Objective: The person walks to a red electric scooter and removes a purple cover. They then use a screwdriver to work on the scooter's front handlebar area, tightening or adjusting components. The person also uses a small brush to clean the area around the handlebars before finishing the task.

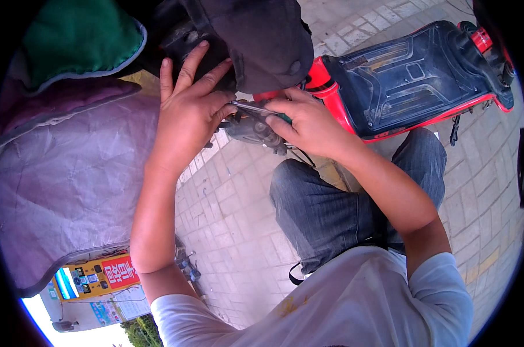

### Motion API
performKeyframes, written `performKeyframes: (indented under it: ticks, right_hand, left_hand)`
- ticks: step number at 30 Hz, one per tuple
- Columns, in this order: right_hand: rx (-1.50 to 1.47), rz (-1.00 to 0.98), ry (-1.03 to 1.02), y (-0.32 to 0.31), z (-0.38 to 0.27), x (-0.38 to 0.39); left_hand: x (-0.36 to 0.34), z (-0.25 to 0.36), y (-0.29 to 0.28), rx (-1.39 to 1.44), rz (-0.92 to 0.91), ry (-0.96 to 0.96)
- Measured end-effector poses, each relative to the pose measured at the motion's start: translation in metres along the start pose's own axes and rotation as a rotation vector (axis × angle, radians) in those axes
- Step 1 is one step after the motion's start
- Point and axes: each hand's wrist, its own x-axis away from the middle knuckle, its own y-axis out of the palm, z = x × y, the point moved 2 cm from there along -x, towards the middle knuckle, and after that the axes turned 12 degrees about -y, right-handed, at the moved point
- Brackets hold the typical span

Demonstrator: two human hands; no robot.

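Observation:
My right hand (302,118) is closed around a screwdriver (251,107) with a thin metal shaft and a bit of green handle showing. Its shaft points left, with the tip at the thumb and index finger of my left hand (188,113). Those two fingers close together at the tip; what they pinch, if anything, is hidden. The other fingers of that hand are spread over a dark part of the vehicle. Just below the shaft is a dirty grey mechanical part (262,132) of the scooter. A black padded cover (259,43) hangs above both hands.
The red scooter's black footboard (412,78) extends to the right. A purple-grey quilted cover (77,168) with a green piece (82,40) fills the left. My knees in dark jeans (322,214) are bent over the paved ground (233,225). A yellow machine (94,277) stands at lower left.

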Motion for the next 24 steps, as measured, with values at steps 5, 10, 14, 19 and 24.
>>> performKeyframes:
  ticks: [5, 10, 14, 19, 24]
  right_hand:
    - [0.019, -0.005, -0.013, 0.000, 0.002, -0.002]
    - [0.022, -0.011, 0.009, -0.003, 0.001, -0.001]
    - [0.023, 0.069, -0.052, -0.001, 0.005, 0.001]
    - [0.063, 0.033, -0.044, -0.004, 0.004, -0.002]
    - [0.030, 0.025, -0.021, -0.010, 0.000, -0.002]
  left_hand:
    - [0.001, -0.001, -0.001, 0.016, -0.005, -0.005]
    - [0.001, -0.001, -0.002, 0.011, -0.013, 0.001]
    - [0.001, -0.001, -0.001, 0.021, -0.033, 0.006]
    - [0.002, -0.002, -0.002, 0.003, -0.051, -0.003]
    - [0.001, -0.002, 0.000, 0.004, -0.033, 0.005]
